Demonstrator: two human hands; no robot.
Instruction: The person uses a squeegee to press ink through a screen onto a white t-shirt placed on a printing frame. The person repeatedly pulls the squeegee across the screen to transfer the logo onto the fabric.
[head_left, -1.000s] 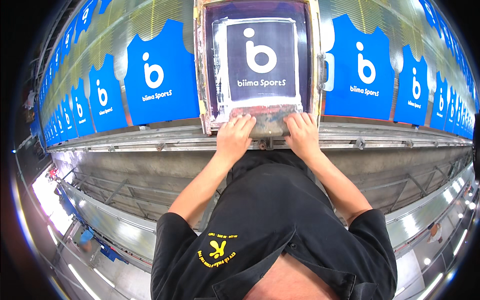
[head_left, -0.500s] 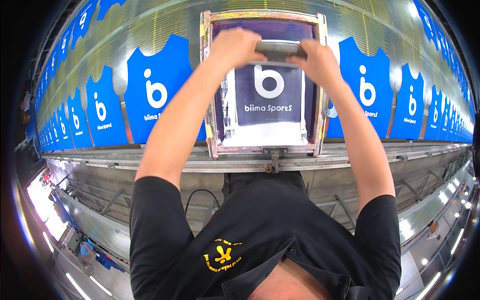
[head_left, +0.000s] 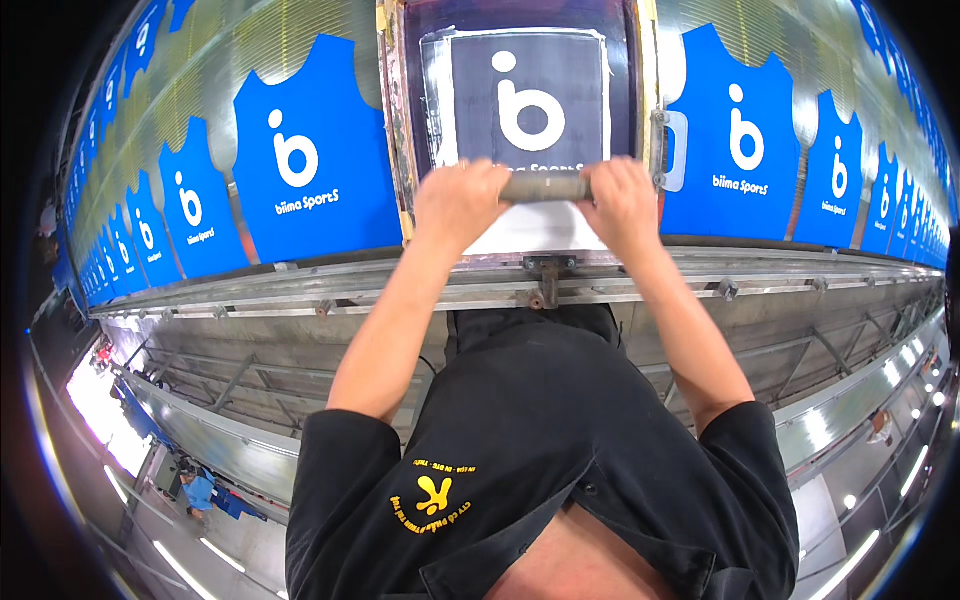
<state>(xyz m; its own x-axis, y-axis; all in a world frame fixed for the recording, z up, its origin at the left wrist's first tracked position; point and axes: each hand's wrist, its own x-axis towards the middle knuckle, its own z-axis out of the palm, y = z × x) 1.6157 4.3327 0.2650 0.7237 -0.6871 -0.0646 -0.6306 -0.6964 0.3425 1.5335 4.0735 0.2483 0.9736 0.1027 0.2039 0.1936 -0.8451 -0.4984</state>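
Observation:
Both my hands grip a squeegee [head_left: 545, 187] held crosswise over a printing screen. My left hand [head_left: 460, 205] is closed round its left end and my right hand [head_left: 622, 205] round its right end. The squeegee is near the screen's close end, above the lower part of a white round-letter design on the dark mesh [head_left: 472, 105]. White ink [head_left: 540, 232] shows between my hands on the near side. The screen's wooden frame [head_left: 397, 130] surrounds the mesh; my hands and wrists hide parts of its near end.
Blue garment pieces with white prints, such as a left one [head_left: 340, 110] and a right one [head_left: 765, 110], lie in a row along the long table. A metal rail [head_left: 380, 270] runs along its near edge, with a bracket [head_left: 543, 268] at the frame. A distant person [head_left: 197, 490] is at lower left.
My hands have drawn the squeegee from the far end of the screen toward me, down past most of the white design. My view has also shifted, so the frame sits higher.

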